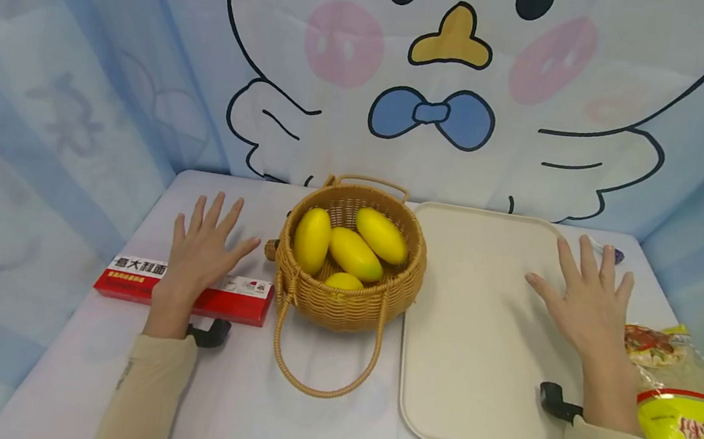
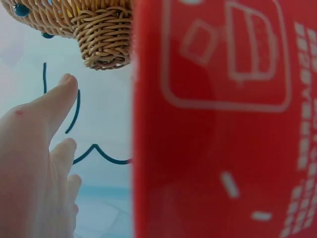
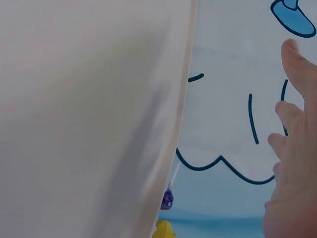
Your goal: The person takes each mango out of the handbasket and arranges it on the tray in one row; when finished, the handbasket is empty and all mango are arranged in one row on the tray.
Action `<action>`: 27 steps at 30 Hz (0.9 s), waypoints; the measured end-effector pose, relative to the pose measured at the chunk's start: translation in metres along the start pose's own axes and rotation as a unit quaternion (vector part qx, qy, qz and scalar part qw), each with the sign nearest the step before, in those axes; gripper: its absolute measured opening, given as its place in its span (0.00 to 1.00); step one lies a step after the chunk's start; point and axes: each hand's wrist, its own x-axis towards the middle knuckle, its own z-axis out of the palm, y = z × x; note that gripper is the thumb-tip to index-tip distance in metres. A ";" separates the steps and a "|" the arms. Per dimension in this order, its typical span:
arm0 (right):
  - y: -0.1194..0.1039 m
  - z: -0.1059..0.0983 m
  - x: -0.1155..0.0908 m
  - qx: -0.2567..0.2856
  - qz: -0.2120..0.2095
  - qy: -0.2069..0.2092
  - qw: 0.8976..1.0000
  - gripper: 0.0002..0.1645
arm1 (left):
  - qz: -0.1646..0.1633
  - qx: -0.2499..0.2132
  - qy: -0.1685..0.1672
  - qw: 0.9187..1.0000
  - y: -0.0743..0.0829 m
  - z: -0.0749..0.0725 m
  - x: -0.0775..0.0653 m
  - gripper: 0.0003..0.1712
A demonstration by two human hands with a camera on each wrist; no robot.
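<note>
My left hand (image 1: 199, 252), fingers spread, is over a red-and-white pasta box (image 1: 236, 303) on the left. In the left wrist view the red box (image 2: 213, 144) fills the right side, with the hand (image 2: 34, 148) beside it. My right hand (image 1: 593, 308) spreads its fingers above the right part of a cream tray (image 1: 476, 337) and casts a shadow on it. Neither hand holds anything. Between the hands stands a round wicker basket (image 1: 330, 312) with several yellow mangoes (image 1: 356, 254) inside. Its front handle (image 1: 320, 393) hangs down onto the table.
A clear bag with a yellow label (image 1: 693, 422) lies at the right edge, beside the right forearm. A small purple item (image 1: 618, 256) lies behind the right hand. A printed cloth backdrop (image 1: 438, 164) rises behind the table. Each wrist carries a black camera mount (image 1: 212, 334).
</note>
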 end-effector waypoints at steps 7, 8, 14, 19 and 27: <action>-0.014 -0.010 0.000 -0.003 -0.007 0.011 1.000 0.52 | 0.003 0.003 0.012 1.000 0.002 -0.004 -0.001 0.51; -0.016 -0.012 -0.001 -0.004 -0.009 0.012 1.000 0.52 | 0.005 0.004 0.014 1.000 0.003 -0.005 -0.001 0.51; -0.035 -0.020 -0.002 0.003 -0.025 0.020 0.999 0.51 | 0.034 0.001 0.032 0.999 0.011 -0.014 0.000 0.50; -0.053 -0.024 -0.001 0.010 -0.042 0.028 0.999 0.51 | 0.044 -0.012 0.038 0.998 0.020 -0.019 -0.002 0.49; -0.081 -0.023 0.002 0.029 -0.065 0.046 0.996 0.52 | 0.063 -0.021 0.050 0.997 0.032 -0.016 -0.002 0.47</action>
